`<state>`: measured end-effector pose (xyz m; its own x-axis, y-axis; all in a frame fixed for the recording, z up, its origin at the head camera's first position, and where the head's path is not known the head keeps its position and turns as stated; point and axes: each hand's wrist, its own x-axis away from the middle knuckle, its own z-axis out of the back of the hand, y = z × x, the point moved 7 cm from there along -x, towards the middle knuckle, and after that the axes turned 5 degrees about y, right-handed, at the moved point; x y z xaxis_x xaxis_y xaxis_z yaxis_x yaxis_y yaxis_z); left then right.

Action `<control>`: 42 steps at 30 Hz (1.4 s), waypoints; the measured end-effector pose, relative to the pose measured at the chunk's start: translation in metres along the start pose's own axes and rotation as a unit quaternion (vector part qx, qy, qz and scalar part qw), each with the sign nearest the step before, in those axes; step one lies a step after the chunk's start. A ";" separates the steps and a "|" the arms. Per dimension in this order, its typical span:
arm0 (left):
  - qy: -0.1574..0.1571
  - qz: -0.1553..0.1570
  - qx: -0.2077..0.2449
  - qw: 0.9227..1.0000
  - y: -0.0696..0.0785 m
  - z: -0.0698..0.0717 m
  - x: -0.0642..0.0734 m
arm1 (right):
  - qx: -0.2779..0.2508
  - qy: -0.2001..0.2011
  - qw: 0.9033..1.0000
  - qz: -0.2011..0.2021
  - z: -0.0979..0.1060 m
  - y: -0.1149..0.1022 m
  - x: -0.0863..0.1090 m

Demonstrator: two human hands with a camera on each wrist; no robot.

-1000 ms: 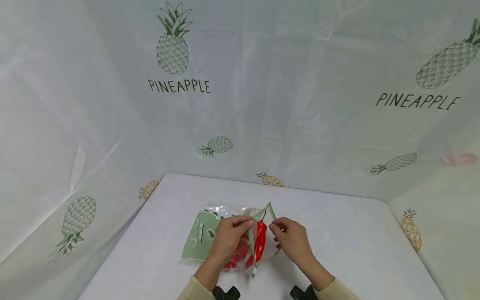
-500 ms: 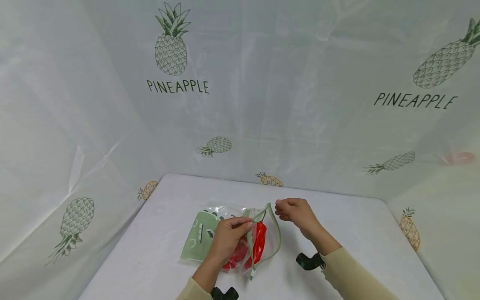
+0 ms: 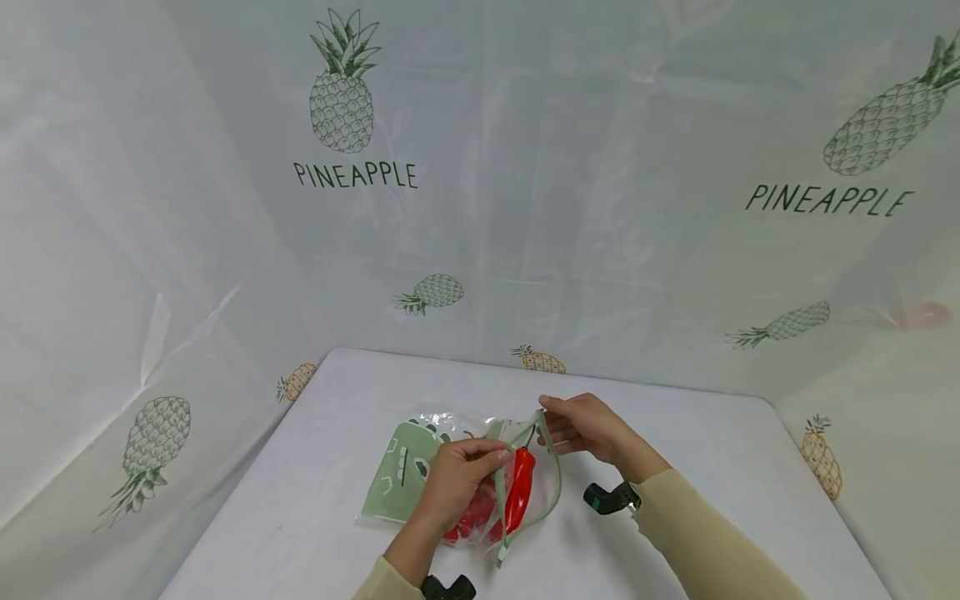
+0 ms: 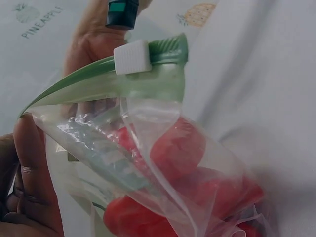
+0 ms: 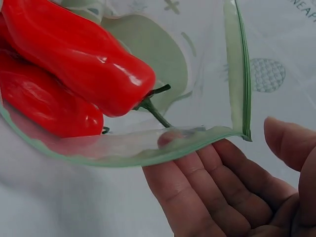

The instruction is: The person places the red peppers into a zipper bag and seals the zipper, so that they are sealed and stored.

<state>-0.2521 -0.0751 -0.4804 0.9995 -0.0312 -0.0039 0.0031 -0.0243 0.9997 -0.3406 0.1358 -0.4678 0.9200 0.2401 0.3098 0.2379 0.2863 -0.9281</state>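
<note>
A clear slider bag (image 3: 397, 475) with a green print and green zip edge lies on its side, its mouth spread to the right. My left hand (image 3: 452, 483) pinches the near lip of that mouth. A white slider (image 4: 132, 57) sits at one end of the zip in the left wrist view. Red chili peppers (image 5: 81, 54) lie inside; one with a green stem (image 5: 157, 112) points out toward the mouth. My right hand (image 3: 588, 427) is at the far corner, fingers extended under the lip and thumb held apart from it in the right wrist view.
The bag rests on a white-covered table (image 3: 675, 467). Behind and beside it hangs a pale curtain (image 3: 562, 208) printed with pineapples. A black wrist camera (image 3: 448, 587) is strapped at the left wrist, another (image 3: 611, 498) at the right.
My right hand let go of the mouth's right lip, moved up and away, then came back to the far corner with fingers extended. My left hand keeps its pinch.
</note>
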 end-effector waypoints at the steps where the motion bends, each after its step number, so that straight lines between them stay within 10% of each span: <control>1: -0.003 -0.001 -0.001 1.000 0.000 0.000 0.000 | 0.005 -0.003 1.000 -0.004 0.000 0.000 -0.001; 15: -0.060 0.015 -0.022 0.998 -0.003 -0.008 0.002 | 0.014 -0.017 0.999 -0.029 -0.002 0.007 -0.005; 34: -0.013 -0.025 -0.110 0.993 0.011 -0.026 0.011 | -0.171 0.136 0.976 0.003 0.012 0.014 -0.001; 42: -0.029 -0.064 -0.216 0.974 0.004 -0.030 0.008 | -0.197 0.172 0.965 0.014 0.033 0.019 0.010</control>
<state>-0.2431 -0.0458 -0.4758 0.9867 -0.1114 -0.1182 0.1529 0.3906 0.9078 -0.3374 0.1739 -0.4759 0.9607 -0.0986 0.2594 0.2490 -0.1062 -0.9627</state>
